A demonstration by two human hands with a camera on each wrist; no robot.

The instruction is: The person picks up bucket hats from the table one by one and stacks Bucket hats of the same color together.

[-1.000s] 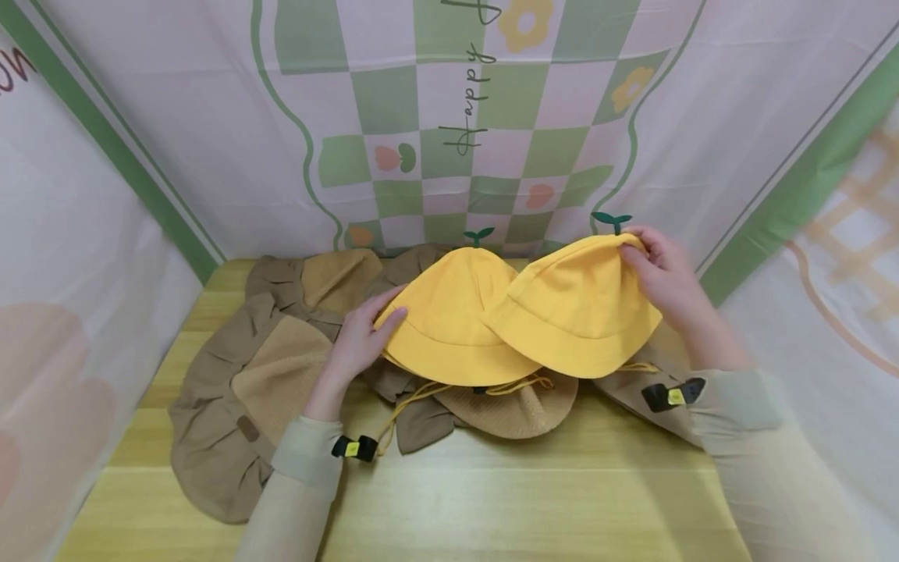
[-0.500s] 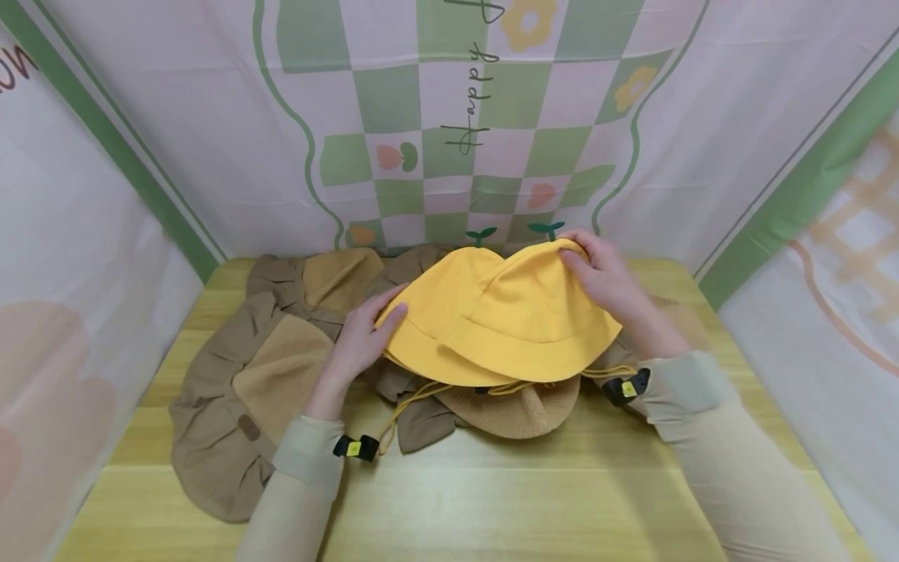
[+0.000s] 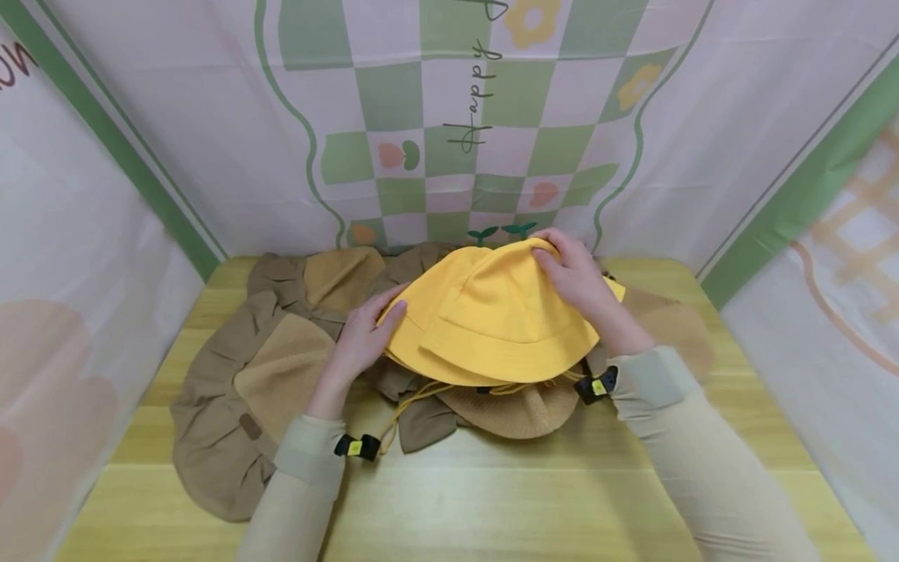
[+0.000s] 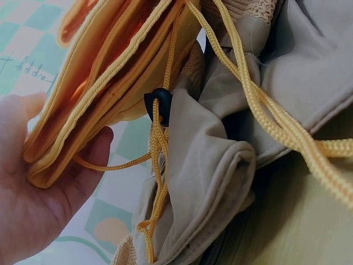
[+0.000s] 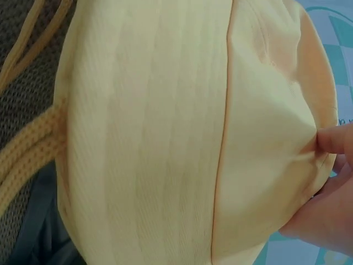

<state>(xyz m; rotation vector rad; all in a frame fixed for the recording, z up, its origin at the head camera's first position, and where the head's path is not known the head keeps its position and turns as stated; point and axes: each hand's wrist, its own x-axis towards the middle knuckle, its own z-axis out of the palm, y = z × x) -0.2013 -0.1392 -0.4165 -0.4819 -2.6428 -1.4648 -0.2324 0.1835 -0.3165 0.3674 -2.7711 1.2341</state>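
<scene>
Two yellow bucket hats with green sprouts on top overlap mid-table in the head view. My left hand (image 3: 365,332) grips the left yellow hat (image 3: 409,328) at its brim edge, thumb in front. Its sprout (image 3: 482,234) stands upright. In the left wrist view, layered yellow brims (image 4: 94,105) lie between thumb and fingers, with a yellow cord (image 4: 248,94) and a black cord lock (image 4: 159,105) hanging near. My right hand (image 3: 572,273) pinches the crown of the other yellow hat (image 3: 516,312), beside its sprout (image 3: 518,229). This hat covers much of the left one.
Brown and tan hats lie around: a large ruffled one (image 3: 204,414) at left, another (image 3: 344,277) behind it, a tan brim (image 3: 527,414) below the yellow hats, and one (image 3: 667,324) at right. Fabric walls (image 3: 393,94) enclose the wooden table (image 3: 449,499).
My right hand has carried its yellow hat leftward, so it now overlaps most of the left one. The left hand has stayed in place, still gripping the brim.
</scene>
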